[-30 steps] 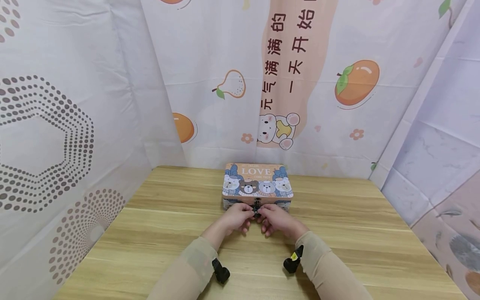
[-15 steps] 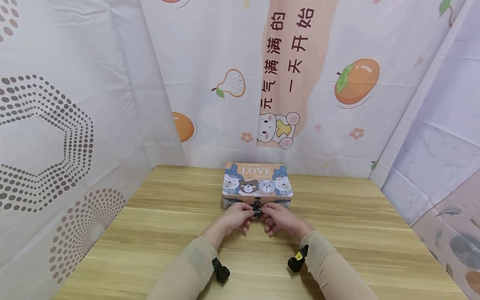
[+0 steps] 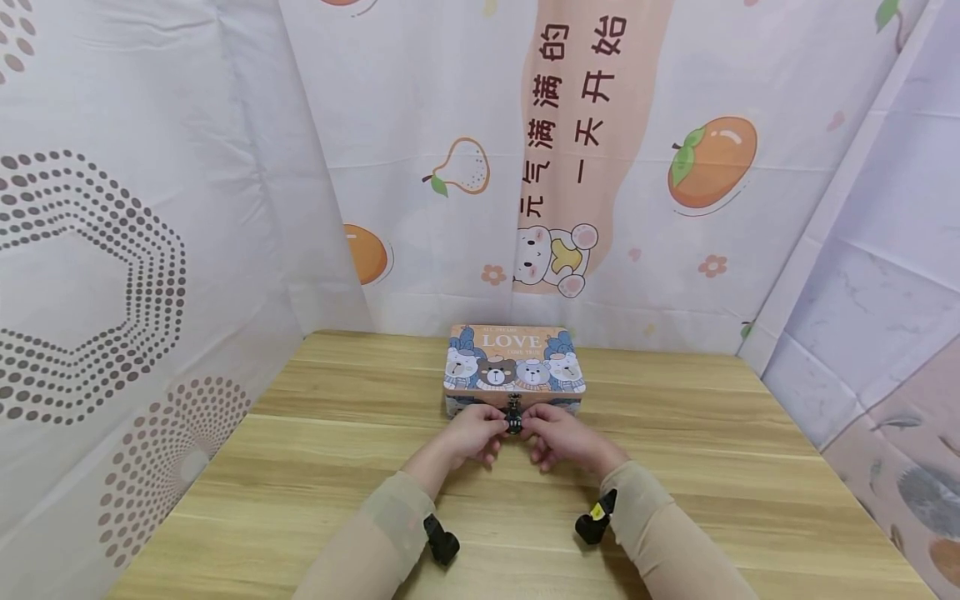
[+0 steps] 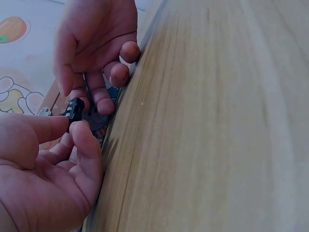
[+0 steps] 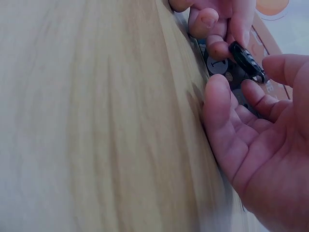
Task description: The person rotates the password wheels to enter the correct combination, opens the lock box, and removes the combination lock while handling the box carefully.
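Observation:
A small black combination padlock [image 3: 514,421] hangs at the front latch of a tin box [image 3: 515,358], whose lid is down and printed with bears and the word LOVE. My left hand [image 3: 474,433] pinches one side of the padlock between thumb and index finger. On its other side, my right hand [image 3: 558,437] has its thumb and index finger at the lock's edge, the other fingers loosely curled. The lock's number dials show in the left wrist view, where the padlock [image 4: 74,110] is tilted. Fingers partly hide the front of the box.
The box stands near the back edge of a wooden table [image 3: 360,483]. A printed curtain [image 3: 420,100] hangs close behind it, and a dotted curtain [image 3: 247,250] borders the left. Black straps [image 3: 442,546] are on both wrists.
My right hand has shifted slightly to the right over the last second, uncovering more of the padlock's dial face. The left hand and the box stay in place.

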Available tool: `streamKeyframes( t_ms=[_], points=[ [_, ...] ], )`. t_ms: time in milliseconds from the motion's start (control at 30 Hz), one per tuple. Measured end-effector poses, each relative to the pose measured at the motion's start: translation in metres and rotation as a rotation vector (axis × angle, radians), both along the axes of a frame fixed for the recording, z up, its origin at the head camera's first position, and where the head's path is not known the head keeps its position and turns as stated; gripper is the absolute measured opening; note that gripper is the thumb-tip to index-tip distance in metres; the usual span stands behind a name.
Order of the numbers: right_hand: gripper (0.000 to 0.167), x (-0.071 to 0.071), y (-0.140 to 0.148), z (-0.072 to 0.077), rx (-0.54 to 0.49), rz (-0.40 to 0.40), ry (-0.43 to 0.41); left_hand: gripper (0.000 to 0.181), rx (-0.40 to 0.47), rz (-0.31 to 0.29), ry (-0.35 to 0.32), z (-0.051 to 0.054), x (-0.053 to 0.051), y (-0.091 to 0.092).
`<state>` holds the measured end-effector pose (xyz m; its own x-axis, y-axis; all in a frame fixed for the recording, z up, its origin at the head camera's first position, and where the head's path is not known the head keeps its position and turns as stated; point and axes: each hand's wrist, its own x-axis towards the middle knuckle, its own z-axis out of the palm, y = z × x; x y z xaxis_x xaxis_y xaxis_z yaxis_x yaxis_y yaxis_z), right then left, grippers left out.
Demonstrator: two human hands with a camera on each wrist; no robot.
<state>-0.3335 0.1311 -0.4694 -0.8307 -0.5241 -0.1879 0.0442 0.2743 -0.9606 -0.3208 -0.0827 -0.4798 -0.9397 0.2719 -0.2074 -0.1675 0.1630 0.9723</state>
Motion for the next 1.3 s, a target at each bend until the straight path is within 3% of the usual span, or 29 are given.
streamKeyframes(
  t_ms=[233, 1300],
  points=[
    [0.023, 0.002, -0.009, 0.002, 0.038, 0.001, 0.026, 0.018, 0.0, -0.01, -0.006, 0.0, 0.0, 0.0],
    [0.03, -0.004, -0.018, -0.003, 0.11, 0.004, 0.071, 0.019, -0.001, 0.0, -0.001, -0.005, -0.003, 0.0]
  ],
)
